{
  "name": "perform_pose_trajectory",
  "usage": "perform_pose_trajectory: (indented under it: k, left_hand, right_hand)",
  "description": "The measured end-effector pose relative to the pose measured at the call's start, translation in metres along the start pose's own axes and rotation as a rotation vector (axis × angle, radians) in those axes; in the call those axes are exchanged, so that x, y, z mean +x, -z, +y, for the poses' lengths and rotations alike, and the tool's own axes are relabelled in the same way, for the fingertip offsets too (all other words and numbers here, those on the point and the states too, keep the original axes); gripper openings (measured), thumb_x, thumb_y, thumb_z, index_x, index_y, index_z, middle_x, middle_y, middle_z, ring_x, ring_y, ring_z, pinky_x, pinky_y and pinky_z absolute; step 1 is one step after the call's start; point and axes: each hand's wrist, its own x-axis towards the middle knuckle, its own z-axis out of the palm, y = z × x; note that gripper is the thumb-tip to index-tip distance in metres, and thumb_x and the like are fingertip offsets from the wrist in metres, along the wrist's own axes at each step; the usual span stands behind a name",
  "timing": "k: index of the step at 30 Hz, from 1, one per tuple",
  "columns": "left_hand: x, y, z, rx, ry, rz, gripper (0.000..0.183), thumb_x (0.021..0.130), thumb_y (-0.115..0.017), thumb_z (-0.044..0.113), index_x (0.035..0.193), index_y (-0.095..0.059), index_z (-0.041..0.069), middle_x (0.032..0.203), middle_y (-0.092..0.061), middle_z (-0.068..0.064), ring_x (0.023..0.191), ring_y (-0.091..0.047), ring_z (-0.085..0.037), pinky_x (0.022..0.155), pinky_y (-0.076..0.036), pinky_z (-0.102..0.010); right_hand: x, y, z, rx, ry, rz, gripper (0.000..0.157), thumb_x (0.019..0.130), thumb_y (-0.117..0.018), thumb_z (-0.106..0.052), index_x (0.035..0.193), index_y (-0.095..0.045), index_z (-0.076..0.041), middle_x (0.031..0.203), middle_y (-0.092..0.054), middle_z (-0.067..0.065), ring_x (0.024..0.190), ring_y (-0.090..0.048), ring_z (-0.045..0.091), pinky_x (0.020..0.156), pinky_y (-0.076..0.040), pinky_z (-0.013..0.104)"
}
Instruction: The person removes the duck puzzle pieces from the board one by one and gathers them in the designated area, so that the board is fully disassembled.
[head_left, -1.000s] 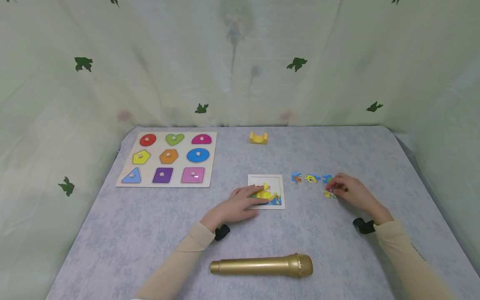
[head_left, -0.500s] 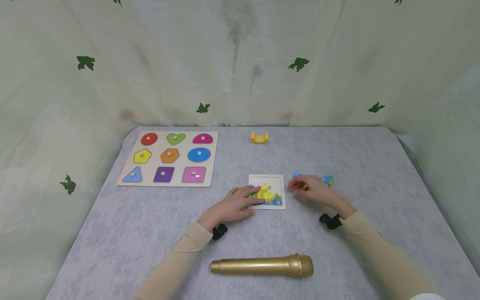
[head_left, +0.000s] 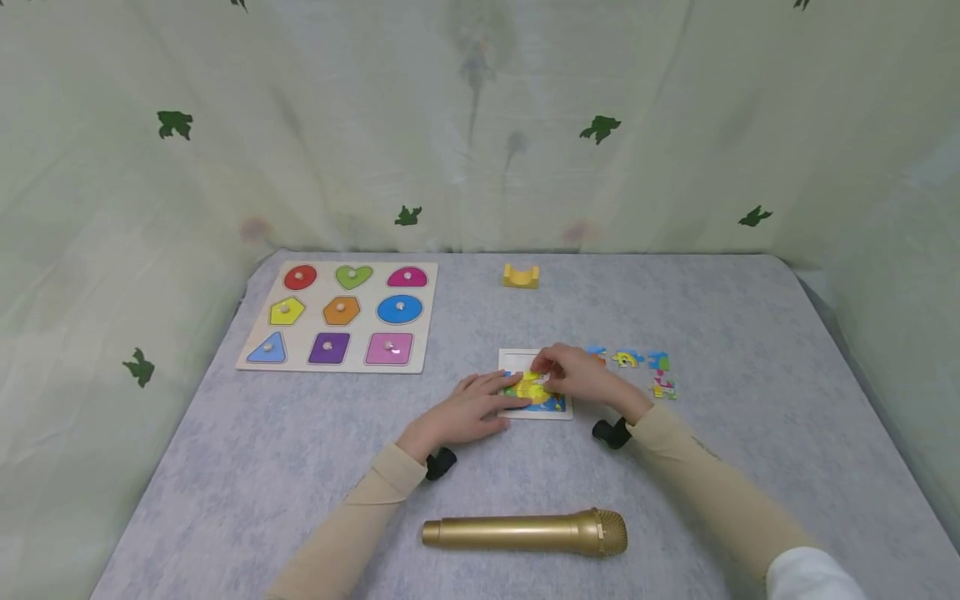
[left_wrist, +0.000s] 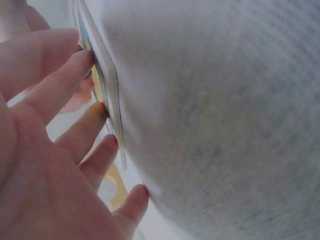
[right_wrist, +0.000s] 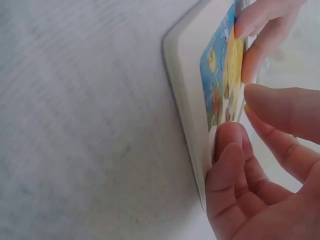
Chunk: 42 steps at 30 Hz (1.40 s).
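A small jigsaw board (head_left: pixel 510 358) with a white frame and a yellow-and-blue picture lies mid-table. My left hand (head_left: pixel 474 412) rests flat with its fingers spread over the board's left part; its fingertips (left_wrist: pixel 99 109) touch the picture. At the board's right part, my right hand (head_left: pixel 581 372) is bent down, thumb and fingers drawn together in a pinch on a puzzle piece that is mostly hidden by the fingers. In the right wrist view, the thumb (right_wrist: pixel 280 105) and curled fingers stand right at the yellow picture (right_wrist: pixel 234 62).
Several loose puzzle pieces (head_left: pixel 628 358) lie right of the board, one partly behind the right hand. A knobbed shape board (head_left: pixel 352 333) lies at the back left. There is a yellow cradle block (head_left: pixel 521 277) at the back and a gold microphone (head_left: pixel 517 532) in front.
My right hand has moved left from the loose pieces at the right to the jigsaw board, uncovering the pieces there. The left hand has stayed on the board with little change.
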Motion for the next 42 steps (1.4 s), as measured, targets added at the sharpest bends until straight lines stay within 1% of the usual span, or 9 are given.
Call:
perform_pose_trajectory:
  k: [7,12,15,19,23,27,31,37,42]
  left_hand:
    - [0.0,0.0,0.001,-0.007,-0.006,0.002,0.041,0.099,-0.053,0.024,0.14,-0.052,0.021,0.155,-0.028,-0.006,0.142,-0.018,-0.03,0.11,-0.015,-0.054]
    - [0.0,-0.001,0.0,0.001,-0.003,0.002,0.041,0.099,-0.053,0.024,0.14,-0.052,0.021,0.155,-0.028,-0.006,0.142,-0.018,-0.029,0.109,-0.015,-0.054]
    - [0.0,-0.001,0.0,0.0,0.001,0.004,0.041,0.099,-0.054,0.024,0.14,-0.052,0.021,0.155,-0.028,-0.006,0.142,-0.018,-0.029,0.109,-0.015,-0.055]
    - [0.0,-0.001,0.0,-0.007,-0.007,0.015,0.04,0.098,-0.054,0.023,0.139,-0.053,0.021,0.154,-0.029,-0.007,0.141,-0.02,-0.03,0.108,-0.016,-0.056]
    - [0.0,-0.001,-0.001,-0.004,-0.011,0.018,0.04,0.098,-0.054,0.023,0.138,-0.054,0.02,0.154,-0.029,-0.008,0.141,-0.02,-0.031,0.108,-0.017,-0.056]
    - [0.0,-0.001,-0.002,0.0,-0.012,0.016,0.04,0.099,-0.053,0.023,0.139,-0.054,0.02,0.154,-0.029,-0.007,0.142,-0.019,-0.03,0.108,-0.016,-0.054]
    - [-0.001,-0.002,-0.002,0.009,-0.016,0.019,0.04,0.098,-0.054,0.023,0.138,-0.054,0.02,0.154,-0.03,-0.007,0.141,-0.02,-0.03,0.108,-0.017,-0.054]
    - [-0.001,-0.001,-0.001,0.011,-0.019,0.014,0.04,0.099,-0.053,0.024,0.139,-0.053,0.02,0.154,-0.029,-0.006,0.142,-0.019,-0.029,0.108,-0.016,-0.054]
    - [-0.001,0.0,0.0,0.01,-0.023,0.015,0.04,0.099,-0.053,0.024,0.139,-0.053,0.02,0.154,-0.029,-0.007,0.142,-0.019,-0.03,0.109,-0.015,-0.054]
  right_hand:
    - [0.003,-0.001,-0.001,0.044,0.001,0.023,0.021,0.082,-0.064,0.002,0.101,-0.063,-0.006,0.09,-0.056,0.004,0.082,-0.05,0.019,0.074,-0.043,0.033]
    - [0.005,-0.002,-0.002,0.089,0.001,0.041,0.021,0.082,-0.061,0.004,0.098,-0.067,-0.009,0.099,-0.053,0.006,0.086,-0.053,0.019,0.076,-0.046,0.034]
    - [0.006,-0.003,-0.001,0.09,0.032,0.032,0.02,0.085,-0.06,0.005,0.095,-0.069,-0.01,0.1,-0.057,0.005,0.085,-0.054,0.018,0.075,-0.047,0.033]
    - [0.006,-0.003,0.001,0.096,0.068,0.016,0.018,0.087,-0.059,0.006,0.094,-0.068,-0.008,0.096,-0.064,0.002,0.081,-0.054,0.017,0.074,-0.047,0.032]
    - [0.001,0.003,0.004,0.125,0.041,0.044,0.016,0.089,-0.058,0.003,0.097,-0.065,-0.009,0.095,-0.061,0.003,0.082,-0.052,0.019,0.075,-0.044,0.033]
    - [-0.009,0.014,0.015,0.151,0.015,0.112,0.015,0.089,-0.061,0.001,0.101,-0.062,-0.008,0.092,-0.058,0.005,0.081,-0.051,0.022,0.072,-0.043,0.033]
    - [-0.025,0.026,0.035,0.172,0.008,0.187,0.016,0.088,-0.064,0.002,0.102,-0.062,-0.005,0.089,-0.058,0.006,0.078,-0.052,0.021,0.067,-0.044,0.03]
    - [-0.059,0.046,0.059,0.182,-0.064,0.218,0.012,0.091,-0.061,0.0,0.102,-0.063,-0.002,0.098,-0.062,0.01,0.082,-0.055,0.022,0.069,-0.046,0.03]
    - [-0.083,0.058,0.069,0.172,-0.124,0.222,0.016,0.092,-0.061,-0.002,0.108,-0.061,0.001,0.101,-0.061,0.013,0.085,-0.056,0.023,0.068,-0.048,0.03]
